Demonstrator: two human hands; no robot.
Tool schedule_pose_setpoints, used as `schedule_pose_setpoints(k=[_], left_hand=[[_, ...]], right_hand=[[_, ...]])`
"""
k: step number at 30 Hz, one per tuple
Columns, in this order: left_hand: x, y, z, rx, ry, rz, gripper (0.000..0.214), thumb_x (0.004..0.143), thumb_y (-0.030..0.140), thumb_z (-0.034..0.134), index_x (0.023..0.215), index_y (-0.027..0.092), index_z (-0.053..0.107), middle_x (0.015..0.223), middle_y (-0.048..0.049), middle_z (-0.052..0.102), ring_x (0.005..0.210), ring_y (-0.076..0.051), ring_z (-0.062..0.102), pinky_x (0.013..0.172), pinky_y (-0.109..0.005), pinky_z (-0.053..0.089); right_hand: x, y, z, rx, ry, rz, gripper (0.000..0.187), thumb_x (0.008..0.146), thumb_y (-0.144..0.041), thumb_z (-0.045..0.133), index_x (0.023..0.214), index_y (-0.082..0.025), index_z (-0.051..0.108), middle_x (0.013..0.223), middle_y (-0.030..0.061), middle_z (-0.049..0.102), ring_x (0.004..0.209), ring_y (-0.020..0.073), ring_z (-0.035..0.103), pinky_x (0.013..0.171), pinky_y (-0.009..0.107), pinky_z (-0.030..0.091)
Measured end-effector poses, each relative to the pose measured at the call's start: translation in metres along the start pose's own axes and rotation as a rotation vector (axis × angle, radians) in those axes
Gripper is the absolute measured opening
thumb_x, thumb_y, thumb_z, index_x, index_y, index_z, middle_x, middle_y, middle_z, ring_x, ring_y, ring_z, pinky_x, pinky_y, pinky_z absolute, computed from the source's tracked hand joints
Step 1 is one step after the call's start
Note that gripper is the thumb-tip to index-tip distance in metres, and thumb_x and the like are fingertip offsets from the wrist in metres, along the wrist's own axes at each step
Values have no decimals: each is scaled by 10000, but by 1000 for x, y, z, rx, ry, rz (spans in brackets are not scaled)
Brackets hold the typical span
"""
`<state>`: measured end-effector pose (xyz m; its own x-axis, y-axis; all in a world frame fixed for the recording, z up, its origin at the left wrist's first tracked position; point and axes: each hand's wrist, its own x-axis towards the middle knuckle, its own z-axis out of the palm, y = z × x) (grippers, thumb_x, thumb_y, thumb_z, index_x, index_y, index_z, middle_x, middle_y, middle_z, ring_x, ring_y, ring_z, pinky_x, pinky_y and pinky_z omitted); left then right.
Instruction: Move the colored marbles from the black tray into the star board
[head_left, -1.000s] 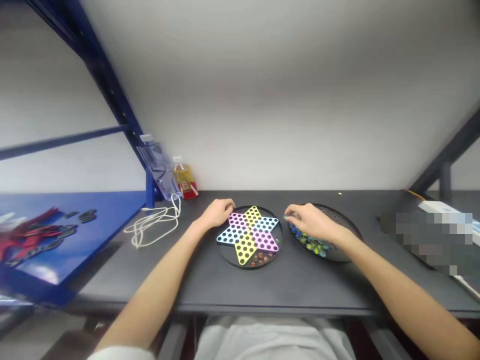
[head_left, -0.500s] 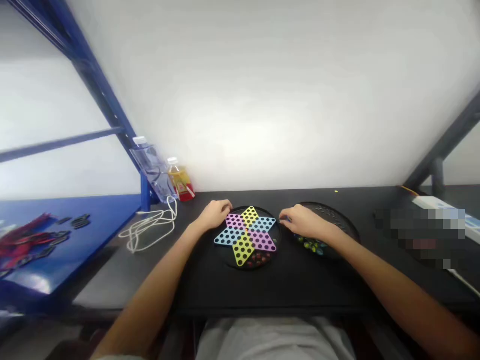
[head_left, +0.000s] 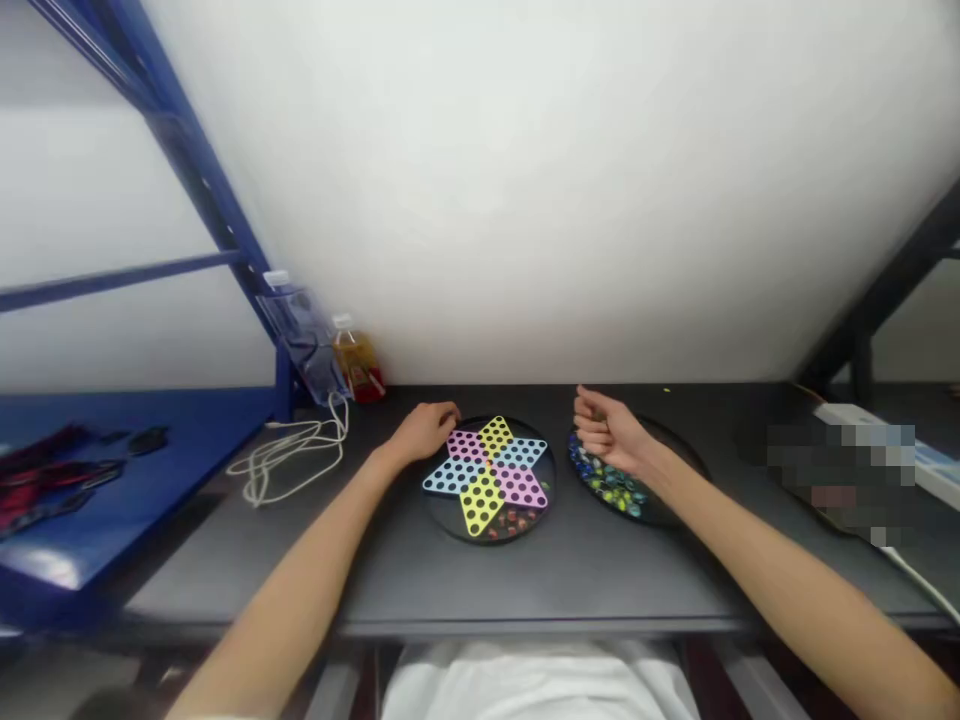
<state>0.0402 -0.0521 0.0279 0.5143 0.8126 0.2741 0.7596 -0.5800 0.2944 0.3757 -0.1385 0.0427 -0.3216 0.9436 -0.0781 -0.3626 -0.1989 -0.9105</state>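
A round Chinese checkers board (head_left: 519, 484) with a yellow, pink and blue star of holes lies on the black table. Reddish marbles show along its lower right part. At its upper left rim rests my left hand (head_left: 426, 430), its fingers bent against the edge. My right hand (head_left: 609, 432) is raised over a second round black tray (head_left: 679, 440), with its fingers curled in toward the palm. Whatever those fingers hold, if anything, is hidden. Blue, green and yellow marbles (head_left: 619, 492) fill the left and near parts of this tray.
A white cable (head_left: 300, 462) lies coiled on the left, below a bottle of amber drink (head_left: 360, 368) and a clear plastic container (head_left: 304, 335). Red and black items (head_left: 52, 485) lie on a blue surface. On the right is a white box (head_left: 862, 425) beside a blurred-out area.
My right hand has turned over and lifted from the tray's left rim, uncovering more marbles. My left hand stays at the board's edge. The view has shifted slightly.
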Motion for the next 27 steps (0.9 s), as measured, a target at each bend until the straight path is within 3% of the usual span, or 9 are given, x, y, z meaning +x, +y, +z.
schedule_pose_setpoints(k=[3,6,9,13,17,20,24,27], left_hand=[[0,1,0,5,6,9,289,874,262,424,928,201,701,848,-39,714,742,-175,636,697,-250,459],[0,3,-1,11,-3,0,287,876,261,422,916,201,700,847,-38,717,742,-177,639,704,-255,461],[-1,4,-1,7,-6,-12,288,876,267,426,922,198,701,856,-43,720,760,-180,644,728,-259,466],[-1,5,-2,-3,-7,-3,284,879,264,427,923,198,700,871,-43,721,771,-178,646,730,-253,468],[-1,4,-2,4,-10,-2,285,878,258,425,919,199,701,869,-41,722,771,-184,645,722,-257,467],[-1,3,-1,2,-9,7,282,879,258,423,923,201,696,872,-38,721,771,-184,645,728,-261,464],[-1,2,0,0,-9,15,279,883,263,422,918,203,693,864,-38,719,762,-181,644,733,-263,462],[-1,2,0,5,-5,5,283,887,265,418,921,205,693,866,-41,718,771,-185,646,726,-264,464]], right_hand=[[-3,10,16,-341,50,-33,515,851,-574,550,576,-216,300,437,-98,207,376,54,124,356,209,104],[-14,12,33,-937,68,-212,551,857,-586,530,514,-188,365,435,-47,344,413,70,286,437,231,229],[-28,6,46,-1452,-88,-318,433,912,-495,499,640,-173,600,575,19,587,538,125,486,580,254,336],[-38,1,55,-1702,-282,-279,283,951,-371,457,931,-222,697,803,56,712,708,181,618,680,261,370],[-38,4,56,-1742,-303,-255,234,937,-338,483,954,-219,683,799,53,704,707,185,615,660,263,362],[-34,3,52,-1614,-275,-231,227,925,-344,502,931,-199,676,735,40,677,659,165,586,641,257,368],[-23,-3,24,-1167,-128,-210,266,882,-421,556,903,-171,645,606,-13,579,525,119,489,545,242,360],[-14,-10,-13,-719,9,-136,324,844,-489,582,914,-173,590,466,-95,315,384,71,233,408,217,199]])
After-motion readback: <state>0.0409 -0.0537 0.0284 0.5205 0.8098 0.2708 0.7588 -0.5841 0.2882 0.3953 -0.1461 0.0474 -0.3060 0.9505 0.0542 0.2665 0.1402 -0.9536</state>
